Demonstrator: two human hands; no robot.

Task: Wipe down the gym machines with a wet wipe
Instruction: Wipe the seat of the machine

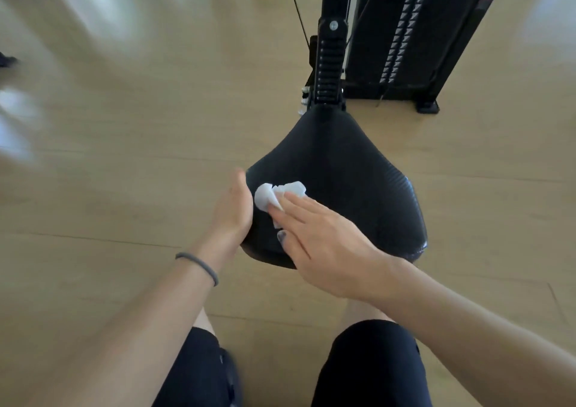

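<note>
Head view: a person stands over a black padded seat, seen from above; all places below are given against the seat.
Seat: wide rounded near end, narrowing toward the far end, where it meets a ribbed black post.
Wipe: a crumpled white wipe lies on the seat's near-left part, just inside the left edge.
Right hand: the right hand lies flat on the seat's near part, fingers straight and together, fingertips pressing on the wipe — the thumb points toward the seat's near edge.
Right grip: wide, nothing clasped; the wipe is held down under flat fingers only.
Left hand: the left hand is against the seat's left edge, palm turned toward the seat, fingers stretched forward along the side.
Left grip: wide — whether the fingers curl under the edge cannot be told.
Band: a grey band circles the left wrist, near-left of the seat.
Stack: a black weight stack in its frame stands beyond the seat, to the far right of the post.
Floor: pale wood floor on all sides of the seat, blurred at far left.
Legs: dark shorts and bare knees show nearest the camera, below the seat.
</note>
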